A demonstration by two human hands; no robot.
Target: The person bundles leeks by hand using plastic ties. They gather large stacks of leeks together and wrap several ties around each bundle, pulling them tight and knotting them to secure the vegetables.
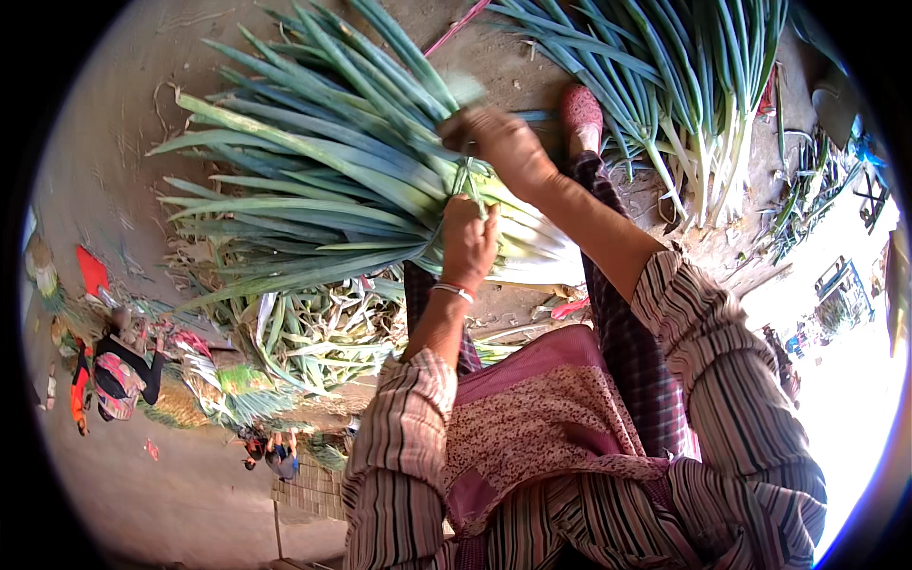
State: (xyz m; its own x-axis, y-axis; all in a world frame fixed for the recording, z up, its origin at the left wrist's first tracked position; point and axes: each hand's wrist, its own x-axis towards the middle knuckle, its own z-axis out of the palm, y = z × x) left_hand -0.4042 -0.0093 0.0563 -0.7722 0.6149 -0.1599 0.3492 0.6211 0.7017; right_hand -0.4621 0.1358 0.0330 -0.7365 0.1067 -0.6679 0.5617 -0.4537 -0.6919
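A large bundle of green onions [335, 171] lies across in front of me, its green leaves to the left and its white stems to the right. Around its middle runs a thin greenish tie [463, 174]. My left hand [470, 239] is closed on this tie at the near side of the bundle, a pale band on its wrist. Just above, over the bundle's far side, my right hand [499, 146] is bent and blurred by motion; whether its fingers hold the tie's other end is unclear. The bundle's underside is hidden.
More loose green onions [705, 107] lie at the upper right, beside my red shoe [581, 110]. Trimmed leaves [320, 335] are heaped below the bundle. A pink strand [459, 27] lies on the ground beyond. Several people are at the far left, one in a patterned garment [117, 385].
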